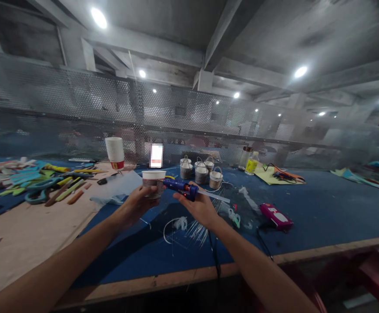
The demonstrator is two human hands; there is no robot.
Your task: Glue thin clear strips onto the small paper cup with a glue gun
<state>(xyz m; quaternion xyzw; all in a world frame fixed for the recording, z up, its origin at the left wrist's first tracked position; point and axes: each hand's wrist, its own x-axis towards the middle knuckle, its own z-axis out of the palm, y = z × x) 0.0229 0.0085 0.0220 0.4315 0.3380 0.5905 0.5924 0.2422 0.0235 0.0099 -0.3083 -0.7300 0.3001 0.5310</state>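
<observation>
My left hand (140, 201) is wrapped round a paper cup (153, 177), white at the rim with a greyish covering below. The cup stands upright above the blue table. Gripped in my right hand (202, 208) is a blue hot glue gun (182, 188), its nozzle pointing left at the cup's side; whether it touches cannot be made out. A clear glue stick (215, 196) sticks out of the gun's back end. Behind it stand several small wrapped cups with wire handles (201, 174).
A stack of paper cups (115, 152) and a lit phone (156, 155) stand at the back. Scissors (39, 191) and coloured sticks lie left. Thin wires (199, 228) lie under my hands. At right are a magenta box (276, 216) and a yellow-labelled bottle (251, 164).
</observation>
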